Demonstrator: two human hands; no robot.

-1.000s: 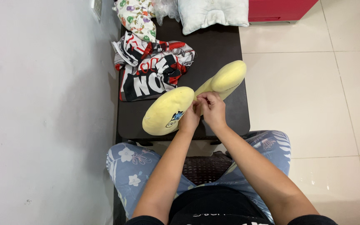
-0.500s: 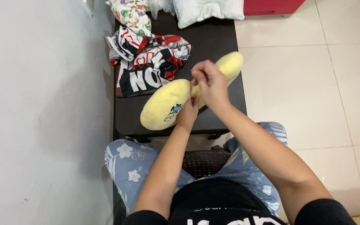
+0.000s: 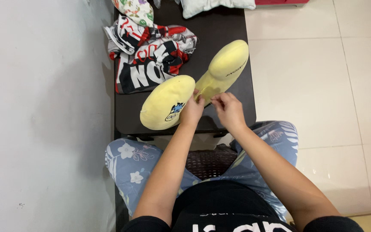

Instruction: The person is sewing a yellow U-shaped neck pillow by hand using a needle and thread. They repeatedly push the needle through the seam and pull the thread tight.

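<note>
A yellow U-shaped plush pillow (image 3: 181, 101) lies on the near end of a dark low table (image 3: 228, 23), one fat lobe pointing towards the wall side and the other rising towards the table's far right edge, with a small printed patch on the nearer lobe. The left hand (image 3: 192, 111) presses against the narrow middle of the pillow, its fingers curled closed on the soft fabric there. The right hand (image 3: 228, 109) sits just beside it, fingertips pinched together at the pillow's edge; what, if anything, they pinch is too small to tell. Behind the pillow, a crumpled black, white and red printed garment (image 3: 149, 60) lies spread on the table, touching or nearly touching the pillow's lobe. Further back, a pale cloth with small coloured figures (image 3: 134, 9) and a light grey-blue cushion (image 3: 215, 5) sit at the far end. The person sits close to the table, knees in blue floral trousers (image 3: 129, 161) on either side of a dark woven seat (image 3: 209, 163). A white wall (image 3: 44, 116) runs along the left, and pale floor tiles (image 3: 323, 86) spread to the right.
</note>
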